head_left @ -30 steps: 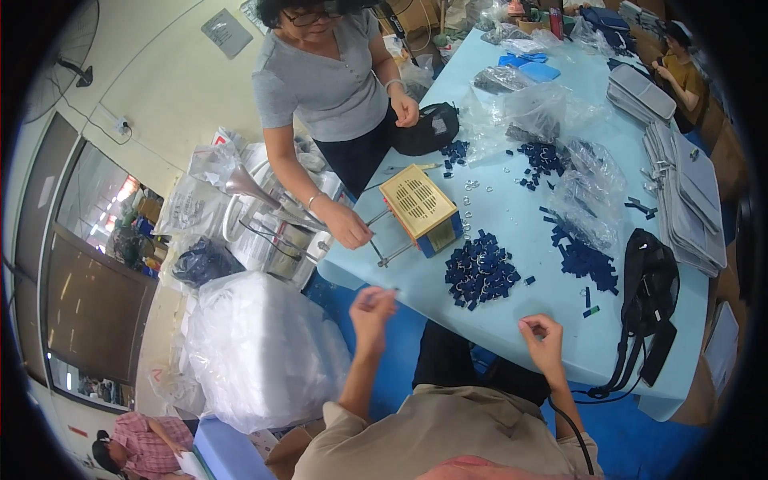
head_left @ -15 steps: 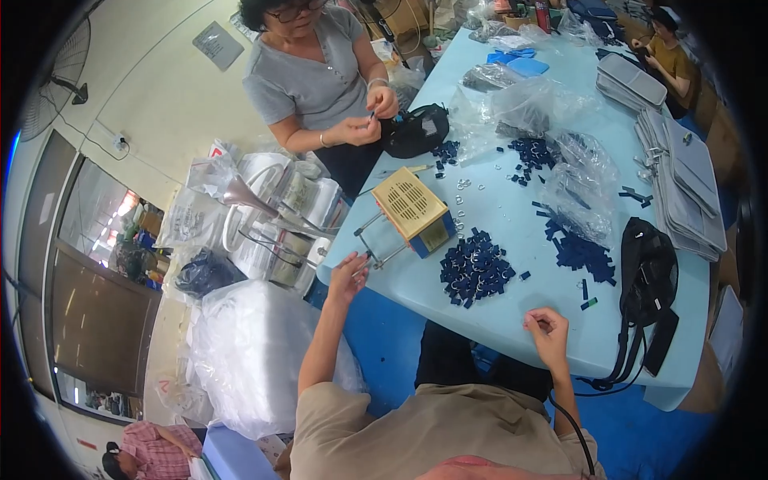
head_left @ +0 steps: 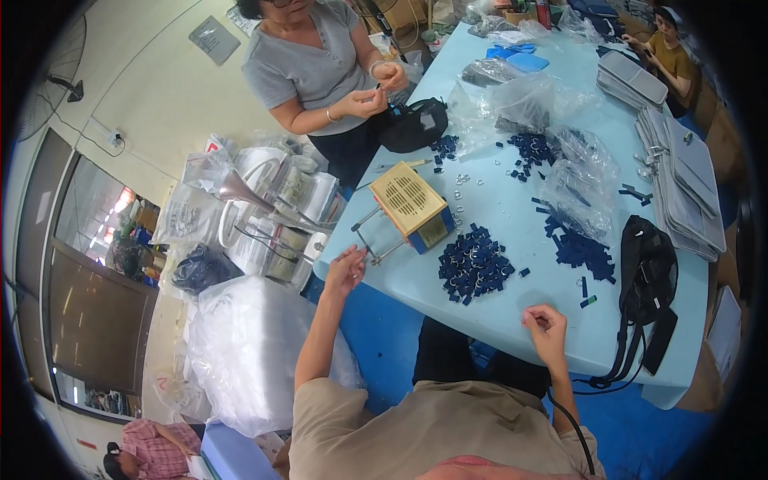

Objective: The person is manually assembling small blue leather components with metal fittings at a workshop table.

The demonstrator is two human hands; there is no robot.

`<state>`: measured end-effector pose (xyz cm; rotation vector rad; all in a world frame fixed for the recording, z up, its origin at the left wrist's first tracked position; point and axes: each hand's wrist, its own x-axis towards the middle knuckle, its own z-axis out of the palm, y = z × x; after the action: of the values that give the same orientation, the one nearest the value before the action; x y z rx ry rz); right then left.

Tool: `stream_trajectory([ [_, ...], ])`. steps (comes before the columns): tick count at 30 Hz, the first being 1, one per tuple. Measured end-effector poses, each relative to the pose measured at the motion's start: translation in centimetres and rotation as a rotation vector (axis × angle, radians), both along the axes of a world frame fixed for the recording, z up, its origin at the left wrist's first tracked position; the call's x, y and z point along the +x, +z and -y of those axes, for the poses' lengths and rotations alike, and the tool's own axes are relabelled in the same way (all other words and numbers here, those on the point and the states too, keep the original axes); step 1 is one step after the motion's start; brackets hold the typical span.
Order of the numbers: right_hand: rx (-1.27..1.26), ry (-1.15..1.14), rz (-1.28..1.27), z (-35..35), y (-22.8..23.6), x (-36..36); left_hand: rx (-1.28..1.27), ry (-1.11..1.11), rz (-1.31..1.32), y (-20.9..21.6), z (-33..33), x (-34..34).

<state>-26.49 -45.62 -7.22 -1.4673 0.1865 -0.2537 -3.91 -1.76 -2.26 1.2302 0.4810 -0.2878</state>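
From the head view, I see a metal rod frame (head_left: pixel 366 245) jutting from the yellow-topped box (head_left: pixel 412 204) on the pale blue table (head_left: pixel 544 280), its crossbar slanting away to the upper left, just beside the fingertips of the left hand (head_left: pixel 344 272). That hand is much the nearer, forearm outstretched, fingers loosely curled; whether they hold anything I can't tell. The right hand (head_left: pixel 547 328) stands well apart, bent, thumb and fingertips drawn together, any pinched piece hidden

At the yellow-topped box (head_left: pixel 410 197), a metal frame (head_left: pixel 389 252) obstructs the left side and a pile of navy tabs (head_left: pixel 476 268) the near right. Farther right of the box, a bare tabletop (head_left: pixel 524 232) strip admits a hand, bounded by a second navy heap (head_left: pixel 582 259).
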Motion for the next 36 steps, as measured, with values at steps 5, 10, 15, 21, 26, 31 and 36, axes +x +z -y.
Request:
stream_trajectory([
  [5, -0.003, -0.003, -0.002, -0.1, 0.2, 0.1, 0.026, 0.003, 0.023, 0.4, 0.2, 0.2],
  [10, 0.0, -0.002, -0.004, -0.3, 0.3, 0.1, 0.058, -0.017, 0.021, 0.4, 0.0, 0.3],
  [15, -0.029, -0.004, 0.001, -0.2, 0.2, 0.2, 0.083, -0.027, 0.049, 0.5, 0.0, 0.5],
  [21, -0.032, 0.008, 0.004, 0.0, 0.0, 0.0, 0.255, 0.036, 0.107, 1.4, 0.0, -1.0],
  [26, -0.021, 0.026, -0.023, 0.1, 0.5, 0.0, 0.325, 0.089, 0.35, 3.1, 3.7, -5.6],
  [31, -0.144, 0.128, 0.091, -3.1, 6.4, 1.6, 0.242, -0.003, 0.472, 5.2, 11.3, -11.8],
  [36, -0.062, 0.191, 0.224, -6.4, 10.8, 2.8, 0.116, -0.134, 0.504, 6.1, 17.4, -15.7],
])
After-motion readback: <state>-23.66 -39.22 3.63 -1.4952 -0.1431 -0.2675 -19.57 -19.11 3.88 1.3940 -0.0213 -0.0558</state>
